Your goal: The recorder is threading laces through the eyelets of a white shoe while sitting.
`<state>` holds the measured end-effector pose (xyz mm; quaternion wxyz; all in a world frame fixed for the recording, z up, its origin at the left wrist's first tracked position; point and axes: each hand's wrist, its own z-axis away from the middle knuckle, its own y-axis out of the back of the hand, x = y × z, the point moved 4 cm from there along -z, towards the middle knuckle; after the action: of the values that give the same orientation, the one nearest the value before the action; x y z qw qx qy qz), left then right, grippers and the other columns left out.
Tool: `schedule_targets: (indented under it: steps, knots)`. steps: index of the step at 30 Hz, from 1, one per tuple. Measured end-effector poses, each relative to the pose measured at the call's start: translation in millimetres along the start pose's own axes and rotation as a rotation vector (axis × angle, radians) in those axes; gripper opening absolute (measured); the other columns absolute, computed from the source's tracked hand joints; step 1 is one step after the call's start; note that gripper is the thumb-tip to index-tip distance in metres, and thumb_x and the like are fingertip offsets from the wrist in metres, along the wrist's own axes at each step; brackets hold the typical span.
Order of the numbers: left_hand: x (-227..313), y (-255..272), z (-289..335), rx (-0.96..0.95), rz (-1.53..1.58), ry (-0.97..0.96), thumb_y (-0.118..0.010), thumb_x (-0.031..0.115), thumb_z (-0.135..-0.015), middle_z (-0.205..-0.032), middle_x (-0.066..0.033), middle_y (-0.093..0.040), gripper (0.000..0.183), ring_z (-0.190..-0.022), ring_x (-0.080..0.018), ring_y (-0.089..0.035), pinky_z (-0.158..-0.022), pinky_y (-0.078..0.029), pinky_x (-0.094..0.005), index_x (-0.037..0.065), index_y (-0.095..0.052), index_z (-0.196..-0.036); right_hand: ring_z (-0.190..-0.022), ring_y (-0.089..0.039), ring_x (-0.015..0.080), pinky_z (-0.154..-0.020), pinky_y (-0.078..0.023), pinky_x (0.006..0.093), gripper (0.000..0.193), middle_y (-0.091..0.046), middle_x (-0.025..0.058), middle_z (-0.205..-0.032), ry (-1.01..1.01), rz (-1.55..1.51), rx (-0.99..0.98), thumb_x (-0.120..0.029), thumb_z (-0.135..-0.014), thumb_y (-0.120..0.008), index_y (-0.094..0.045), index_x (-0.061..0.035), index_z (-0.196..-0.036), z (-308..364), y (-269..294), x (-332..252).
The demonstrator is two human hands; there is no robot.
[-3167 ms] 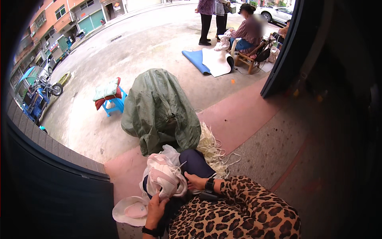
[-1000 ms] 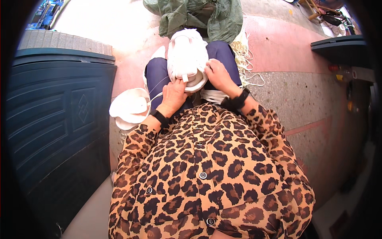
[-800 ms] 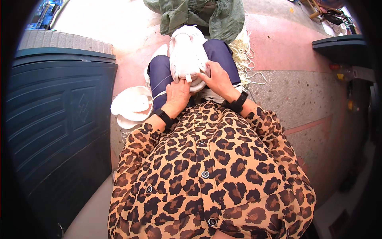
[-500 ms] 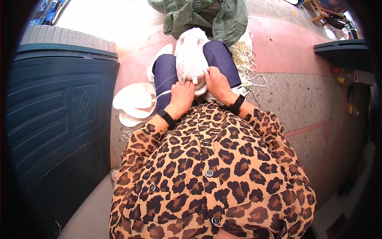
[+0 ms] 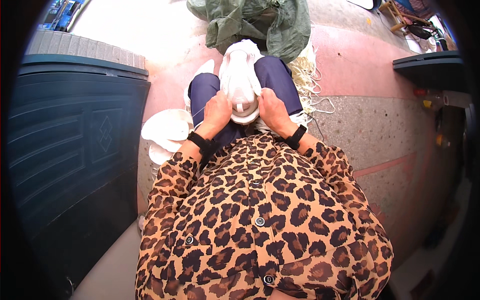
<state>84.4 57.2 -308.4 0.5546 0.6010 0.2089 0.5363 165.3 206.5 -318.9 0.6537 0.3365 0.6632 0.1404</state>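
Observation:
A white shoe (image 5: 242, 87) rests between my knees in their dark blue trousers, its pull-tab end toward me. At its left edge, my left hand (image 5: 217, 111) has its fingers closed on the shoe's side. My right hand (image 5: 274, 110) pinches the opposite edge near the opening. What exactly lies between the fingertips is too small to make out. More white shoe pieces (image 5: 167, 125) lie beside my left leg, partly stacked. White laces (image 5: 304, 70) hang and spread in a loose heap by my right knee.
A dark green woven sack (image 5: 255, 25) stands just past my knees. On the left rises a dark blue panelled door (image 5: 80, 125); a dark panel edge (image 5: 425, 64) juts in at right. A wooden-framed item (image 5: 395, 17) is at the far right.
Both hands have moved slightly apart, the left one outward and up to the shoe's left edge. The pull tab and opening now show more plainly.

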Motion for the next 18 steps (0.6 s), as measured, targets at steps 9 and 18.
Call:
schedule_targets:
  steps: [9,18]
  knots:
    - [28.7,25.1,17.6,0.012,-0.127,-0.146,-0.051,0.018,-0.076,-0.079,-0.0182,-0.056,0.02,-0.076,-0.0355,-0.054,-0.065,-0.044,-0.0443,0.001,-0.05,-0.086,-0.078,-0.052,0.0354,-0.067,-0.043,0.0386,0.017,-0.051,0.0181,-0.081,-0.025,-0.142,-0.153,-0.014,-0.078,-0.055,-0.045,-0.0008,-0.082,-7.0,7.7,3.1]
    - [54.9,7.6,13.2,0.227,-0.511,-0.655,-0.052,0.015,-0.069,-0.078,-0.0031,-0.049,0.021,-0.079,-0.0186,-0.045,-0.061,-0.035,-0.0302,0.008,-0.051,-0.089,-0.081,-0.056,0.0337,-0.071,-0.045,0.0353,0.015,-0.057,0.0195,-0.084,-0.003,-0.3,-0.256,-0.003,-0.079,-0.048,-0.054,0.0007,-0.091,-5.0,21.4,9.0]
